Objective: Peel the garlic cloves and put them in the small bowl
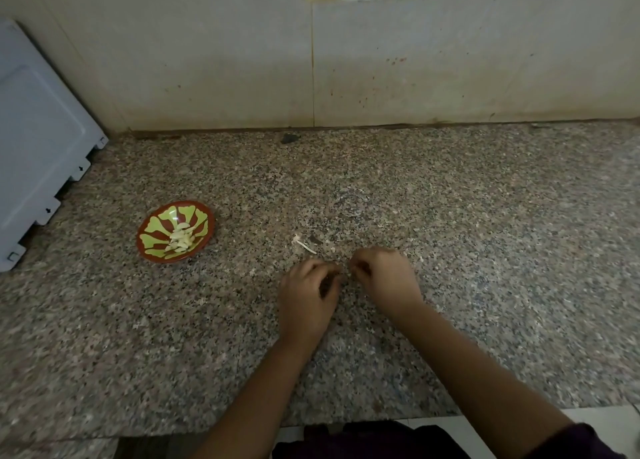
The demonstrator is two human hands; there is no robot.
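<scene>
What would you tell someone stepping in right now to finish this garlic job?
Left hand and right hand: fingers curled, fingertips nearly meeting over the counter; whatever they may pinch is too small to make out.
Small bowl: on the counter, left of the hands, with a pile of peeled cloves inside.
Done: those cloves. A peel scrap lies just beyond the hands.
Left: no unpeeled cloves show on the counter. Check between the fingers, finish peeling if needed, then drop it in the bowl.
</scene>
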